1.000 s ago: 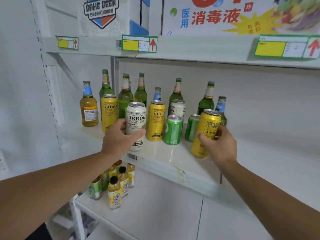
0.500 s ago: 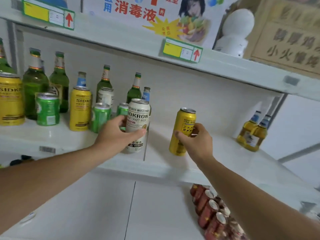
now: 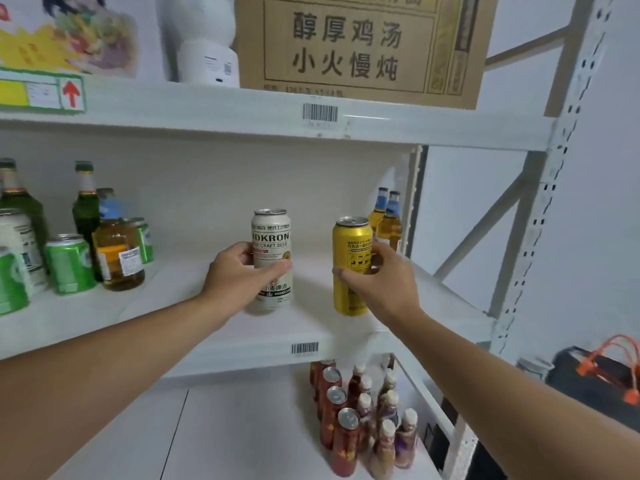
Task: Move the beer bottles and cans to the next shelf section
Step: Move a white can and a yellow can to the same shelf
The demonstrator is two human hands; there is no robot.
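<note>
So my left hand [image 3: 239, 275] is wrapped around the white can [image 3: 272, 259], fingers curled round its middle, thumb across the front, right in the centre of the frame. My right hand [image 3: 375, 275] grips the yellow can [image 3: 350, 268] just beside it, a bit right of centre. Both cans are upright over the white shelf [image 3: 214, 327]; can't really tell if their bottoms are touching it or just above it.

Two amber bottles with blue neck labels [image 3: 388, 220] stand at the back, right of the yellow can, near the shelf post. Over at the left edge of the frame there's the rest of the bunch: green bottles [image 3: 85, 209], green cans [image 3: 69, 263] and one amber bottle [image 3: 119, 254], well apart from the cans I'm holding.

Upper part of the frame has a cardboard box [image 3: 360, 46] on the shelf above. Lower middle, a cluster of red bottles [image 3: 349, 420] sits on the shelf below
</note>
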